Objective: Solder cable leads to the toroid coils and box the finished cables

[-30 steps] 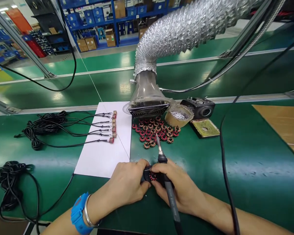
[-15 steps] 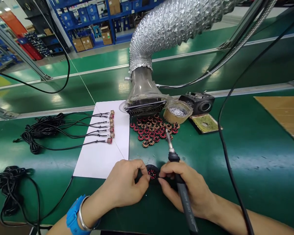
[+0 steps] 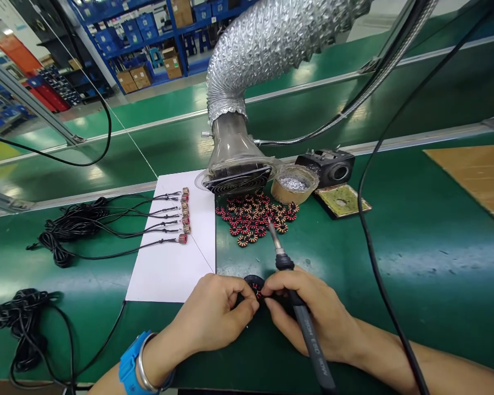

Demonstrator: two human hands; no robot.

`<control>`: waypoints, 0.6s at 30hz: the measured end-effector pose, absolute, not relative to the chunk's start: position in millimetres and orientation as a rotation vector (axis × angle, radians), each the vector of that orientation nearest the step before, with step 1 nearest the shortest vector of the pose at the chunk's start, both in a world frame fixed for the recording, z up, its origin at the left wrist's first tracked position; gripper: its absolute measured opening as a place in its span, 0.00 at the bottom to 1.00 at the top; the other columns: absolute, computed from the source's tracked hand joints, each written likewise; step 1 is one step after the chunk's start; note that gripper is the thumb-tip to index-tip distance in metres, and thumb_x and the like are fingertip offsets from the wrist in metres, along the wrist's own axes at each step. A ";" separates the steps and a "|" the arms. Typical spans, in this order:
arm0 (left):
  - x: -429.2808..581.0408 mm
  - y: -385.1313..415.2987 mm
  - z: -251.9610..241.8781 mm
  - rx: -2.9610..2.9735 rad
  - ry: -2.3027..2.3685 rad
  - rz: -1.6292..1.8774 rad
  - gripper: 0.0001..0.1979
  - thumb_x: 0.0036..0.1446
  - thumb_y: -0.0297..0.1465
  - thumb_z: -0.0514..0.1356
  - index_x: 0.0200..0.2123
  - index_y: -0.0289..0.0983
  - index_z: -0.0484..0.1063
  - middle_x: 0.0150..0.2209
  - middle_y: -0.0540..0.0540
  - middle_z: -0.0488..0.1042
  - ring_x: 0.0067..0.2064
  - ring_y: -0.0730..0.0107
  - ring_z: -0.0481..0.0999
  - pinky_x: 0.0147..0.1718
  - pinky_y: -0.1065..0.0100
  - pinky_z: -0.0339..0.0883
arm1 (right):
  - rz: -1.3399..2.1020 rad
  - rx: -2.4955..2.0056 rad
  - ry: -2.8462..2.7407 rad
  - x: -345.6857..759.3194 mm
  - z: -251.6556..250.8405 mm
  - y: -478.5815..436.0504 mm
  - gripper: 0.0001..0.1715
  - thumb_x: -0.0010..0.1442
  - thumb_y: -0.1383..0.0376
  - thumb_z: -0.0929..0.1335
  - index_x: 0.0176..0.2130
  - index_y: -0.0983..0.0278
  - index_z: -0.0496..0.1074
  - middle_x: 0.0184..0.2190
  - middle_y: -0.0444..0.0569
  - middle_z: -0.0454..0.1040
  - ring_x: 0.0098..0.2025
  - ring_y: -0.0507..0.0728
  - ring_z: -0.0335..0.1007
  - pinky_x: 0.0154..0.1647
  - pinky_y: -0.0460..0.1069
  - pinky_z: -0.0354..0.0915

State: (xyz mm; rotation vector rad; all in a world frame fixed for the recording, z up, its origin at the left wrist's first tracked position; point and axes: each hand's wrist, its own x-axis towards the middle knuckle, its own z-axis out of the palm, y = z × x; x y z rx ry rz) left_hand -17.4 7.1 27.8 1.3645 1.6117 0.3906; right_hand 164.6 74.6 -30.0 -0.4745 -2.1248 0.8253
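Black-and-red wound toroid coil (image 3: 254, 285) is pinched at bottom centre between left hand (image 3: 216, 312) and right hand (image 3: 313, 312), right also gripping a grey soldering iron (image 3: 308, 340). Coil's more hidden than a moment ago. Green worktop (image 3: 415, 263), blue-shelved storeroom upper left (image 3: 140, 38), about seven black cable leads (image 3: 148, 215) on white paper (image 3: 168, 269).
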 end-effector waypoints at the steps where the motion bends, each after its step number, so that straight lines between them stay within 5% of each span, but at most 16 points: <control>1: -18.2 7.1 27.7 1.365 1.608 0.378 0.11 0.59 0.35 0.56 0.30 0.38 0.75 0.16 0.58 0.50 0.19 0.78 0.50 0.18 0.73 0.43 | 0.833 -0.516 -2.121 164.6 -30.4 75.8 0.15 0.57 0.75 0.65 0.43 0.61 0.64 0.31 0.44 0.72 0.30 0.52 0.68 0.31 0.47 0.68; 8: -18.8 20.9 25.0 1.365 1.790 0.478 0.15 0.56 0.44 0.60 0.30 0.39 0.65 0.17 0.59 0.51 0.21 0.77 0.52 0.20 0.72 0.45 | 0.868 -0.557 -2.082 155.1 -32.8 80.0 0.14 0.58 0.74 0.65 0.42 0.60 0.63 0.31 0.44 0.71 0.31 0.52 0.70 0.32 0.46 0.68; 18: -7.3 25.6 17.4 1.396 1.791 0.482 0.09 0.58 0.36 0.57 0.34 0.40 0.60 0.18 0.60 0.53 0.21 0.76 0.54 0.21 0.72 0.46 | 0.896 -0.536 -2.071 157.8 -30.8 80.8 0.13 0.56 0.75 0.64 0.41 0.61 0.62 0.28 0.42 0.69 0.29 0.51 0.68 0.30 0.45 0.66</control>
